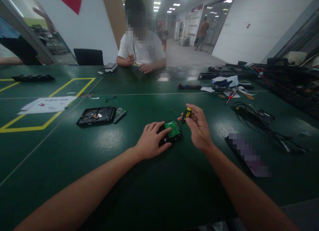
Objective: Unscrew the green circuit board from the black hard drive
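Note:
A hard drive (176,136) with a green circuit board facing up lies on the green table. My left hand (152,141) grips it from the left, fingers across its top and thumb along the near edge. My right hand (200,128) is closed around the black and yellow handle of a screwdriver (186,115), which is tilted over the drive's right side. The screwdriver's tip is too dim to tell whether it touches a screw. Tiny dark bits, perhaps screws, lie just beyond the drive.
To the left sit an opened drive (96,116) and a loose circuit board (120,115). A paper sheet (47,104) lies farther left. On the right are a phone (249,154), black cables (259,121) and a red screwdriver (229,97). Another person (142,48) sits opposite, holding a tool.

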Available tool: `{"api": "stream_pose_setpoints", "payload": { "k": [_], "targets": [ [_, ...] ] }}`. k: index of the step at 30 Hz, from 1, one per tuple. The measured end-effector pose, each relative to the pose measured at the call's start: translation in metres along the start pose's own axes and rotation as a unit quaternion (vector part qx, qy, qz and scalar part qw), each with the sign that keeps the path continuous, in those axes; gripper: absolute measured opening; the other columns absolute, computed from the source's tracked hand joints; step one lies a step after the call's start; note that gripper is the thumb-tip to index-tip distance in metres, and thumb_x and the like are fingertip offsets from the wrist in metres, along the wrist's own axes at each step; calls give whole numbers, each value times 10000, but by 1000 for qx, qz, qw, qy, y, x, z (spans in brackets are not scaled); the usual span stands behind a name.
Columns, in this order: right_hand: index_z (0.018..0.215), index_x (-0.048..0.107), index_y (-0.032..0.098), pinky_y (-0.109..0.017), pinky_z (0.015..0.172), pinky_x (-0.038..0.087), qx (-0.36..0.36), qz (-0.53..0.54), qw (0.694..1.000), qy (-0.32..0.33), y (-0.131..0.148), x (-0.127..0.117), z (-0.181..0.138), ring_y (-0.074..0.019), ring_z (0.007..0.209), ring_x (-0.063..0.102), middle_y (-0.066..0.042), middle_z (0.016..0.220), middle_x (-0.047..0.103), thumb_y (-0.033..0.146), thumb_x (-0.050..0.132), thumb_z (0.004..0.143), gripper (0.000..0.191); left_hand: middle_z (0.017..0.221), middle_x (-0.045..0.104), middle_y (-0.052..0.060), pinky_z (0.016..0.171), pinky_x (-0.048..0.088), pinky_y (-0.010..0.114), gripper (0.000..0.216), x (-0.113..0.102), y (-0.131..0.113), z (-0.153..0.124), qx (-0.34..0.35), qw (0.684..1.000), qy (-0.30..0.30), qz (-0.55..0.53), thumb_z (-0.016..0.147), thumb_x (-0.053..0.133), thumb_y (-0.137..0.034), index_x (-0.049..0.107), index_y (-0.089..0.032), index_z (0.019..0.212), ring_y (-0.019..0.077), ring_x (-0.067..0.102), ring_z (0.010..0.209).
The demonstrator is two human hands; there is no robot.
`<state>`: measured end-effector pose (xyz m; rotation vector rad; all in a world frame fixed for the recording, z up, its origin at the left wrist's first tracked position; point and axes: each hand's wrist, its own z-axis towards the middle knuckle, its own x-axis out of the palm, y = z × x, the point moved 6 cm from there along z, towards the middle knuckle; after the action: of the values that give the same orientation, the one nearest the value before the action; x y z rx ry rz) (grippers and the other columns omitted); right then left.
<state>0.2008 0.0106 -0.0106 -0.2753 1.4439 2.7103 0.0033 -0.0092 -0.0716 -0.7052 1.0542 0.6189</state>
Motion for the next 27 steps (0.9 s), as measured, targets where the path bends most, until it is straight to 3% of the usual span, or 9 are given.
{"api": "stream_pose_setpoints", "payload": {
  "k": [15, 27],
  "targets": [
    [1453, 524, 429, -531, 1002, 582, 10, 27, 1000, 9, -3, 2, -1, -244, 1055, 717, -41, 1246, 641, 274, 610, 1021, 467, 1614, 445, 137, 1153, 391, 646, 641, 1, 1, 0, 4, 1000, -7, 0, 975, 638, -593, 553, -304, 1541, 408, 435, 1439],
    [1382, 565, 396, -471, 926, 583, -5, 26, 1000, -9, 5, 0, 2, -214, 985, 719, -22, 1152, 665, 330, 567, 1054, 334, 1614, 442, 142, 1166, 381, 637, 637, 1, 1, -1, 1, 1000, -4, 1, 979, 633, -593, 559, -294, 1537, 402, 426, 1452]
  ]
}}
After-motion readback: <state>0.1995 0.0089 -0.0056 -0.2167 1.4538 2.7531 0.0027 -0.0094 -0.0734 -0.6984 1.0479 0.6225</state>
